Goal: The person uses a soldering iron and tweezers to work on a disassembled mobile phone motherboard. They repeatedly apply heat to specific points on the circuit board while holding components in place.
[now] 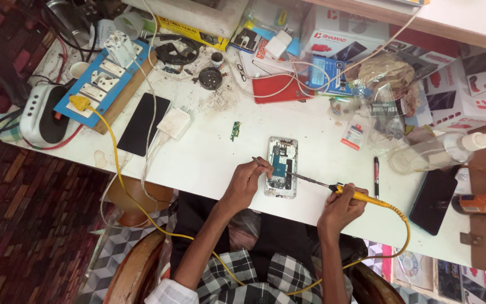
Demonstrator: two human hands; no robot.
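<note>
An opened phone [282,167] with its circuit board exposed is laid flat on the white table [209,157], near its near edge and between the two hands. A thin tweezer-like tool [261,164] is pinched in the closed left hand [247,181], just left of the phone. A yellow-handled soldering iron [347,192] is gripped in the closed right hand [341,207], its tip laid over the board, while a black pen [376,176] is seen just to the right.
</note>
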